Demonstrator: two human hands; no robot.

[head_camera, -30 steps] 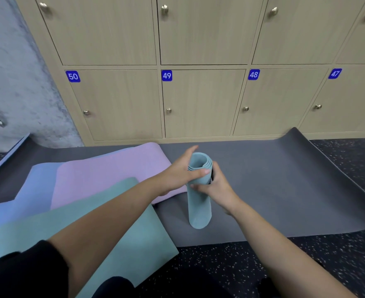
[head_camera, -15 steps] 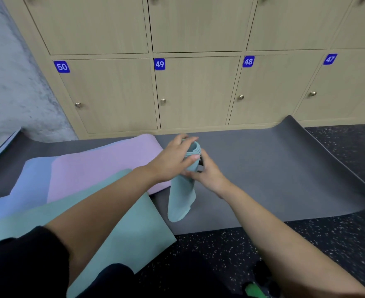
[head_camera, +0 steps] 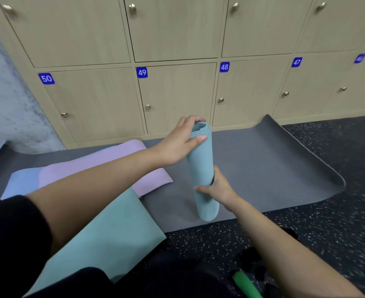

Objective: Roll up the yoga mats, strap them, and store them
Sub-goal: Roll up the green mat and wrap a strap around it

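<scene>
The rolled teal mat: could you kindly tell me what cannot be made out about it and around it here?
Head view: the right hand hides whether the dark sliver on the rolled teal mat is a strap encircling it.
Head view: the green object is cut off by the bottom edge, unidentifiable.
Head view: the rightmost locker label is blurred, unreadable.

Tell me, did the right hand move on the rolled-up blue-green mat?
Yes. The right hand slid down the rolled mat, away from the left hand at the top, toward the end standing on the grey mat.
</scene>
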